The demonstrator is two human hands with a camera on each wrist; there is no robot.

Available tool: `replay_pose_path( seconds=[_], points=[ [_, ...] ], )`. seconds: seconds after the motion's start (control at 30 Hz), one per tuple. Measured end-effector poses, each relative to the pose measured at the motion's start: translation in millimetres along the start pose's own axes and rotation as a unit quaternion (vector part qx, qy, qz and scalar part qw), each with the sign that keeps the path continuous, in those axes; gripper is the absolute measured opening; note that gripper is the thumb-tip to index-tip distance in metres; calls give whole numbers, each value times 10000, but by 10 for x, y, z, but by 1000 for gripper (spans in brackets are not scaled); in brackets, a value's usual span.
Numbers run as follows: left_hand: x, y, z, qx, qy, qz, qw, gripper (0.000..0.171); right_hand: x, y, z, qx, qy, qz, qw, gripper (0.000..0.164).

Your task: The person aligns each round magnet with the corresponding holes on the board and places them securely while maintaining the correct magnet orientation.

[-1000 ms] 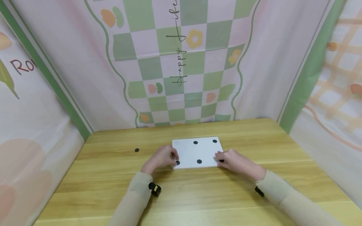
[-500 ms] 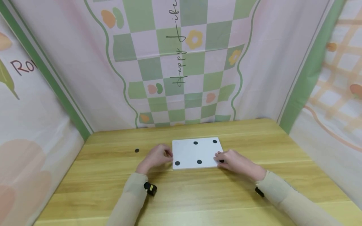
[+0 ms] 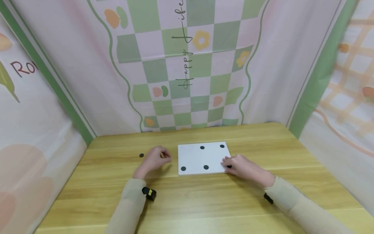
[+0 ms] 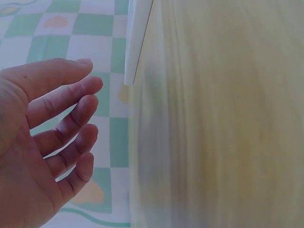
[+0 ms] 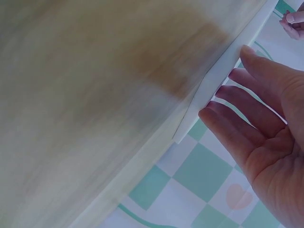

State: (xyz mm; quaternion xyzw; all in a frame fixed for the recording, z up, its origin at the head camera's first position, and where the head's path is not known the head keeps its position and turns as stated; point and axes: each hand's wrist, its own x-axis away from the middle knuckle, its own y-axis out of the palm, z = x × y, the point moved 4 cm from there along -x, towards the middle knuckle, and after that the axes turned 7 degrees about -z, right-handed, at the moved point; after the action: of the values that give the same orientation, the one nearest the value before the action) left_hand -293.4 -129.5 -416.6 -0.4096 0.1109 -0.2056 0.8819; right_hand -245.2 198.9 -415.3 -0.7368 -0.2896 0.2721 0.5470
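A white rectangular board [image 3: 193, 157] lies on the wooden table with several black round discs on its top face, such as the front-left disc [image 3: 183, 168]. A faint round mark [image 3: 182, 148] shows at its back-left corner. My right hand [image 3: 240, 165] rests its fingertips and thumb on the board's right end, around a partly covered disc [image 3: 229, 166]. Off the board's left edge, my left hand [image 3: 154, 161] hovers with loosely bent fingers and holds nothing; in the left wrist view the board's white edge [image 4: 136, 45] is beyond the thumb. A loose black disc [image 3: 141, 155] lies just left of this hand.
The wooden table [image 3: 204, 201] runs back to a hanging cloth [image 3: 187, 65] with a green and white check print. More printed cloth encloses the left and right sides. A black wrist device [image 3: 149, 193] sits on the left sleeve.
My left hand has come away from the disc at the board's front-left corner and moved left toward the loose disc. The right hand stays on the board's right end.
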Motion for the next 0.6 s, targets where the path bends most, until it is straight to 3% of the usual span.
replay_pose_path(
  seconds=[0.33, 0.6],
  points=[
    [76, -110, -151, 40, -332, 290, 9990, 6, -6, -6, -11, 79, -67, 66, 9999, 21],
    [120, -181, -283, 222, -412, 398, 9981, 9, -9, -3, -7, 91, -69, 46, 9999, 22]
  ],
)
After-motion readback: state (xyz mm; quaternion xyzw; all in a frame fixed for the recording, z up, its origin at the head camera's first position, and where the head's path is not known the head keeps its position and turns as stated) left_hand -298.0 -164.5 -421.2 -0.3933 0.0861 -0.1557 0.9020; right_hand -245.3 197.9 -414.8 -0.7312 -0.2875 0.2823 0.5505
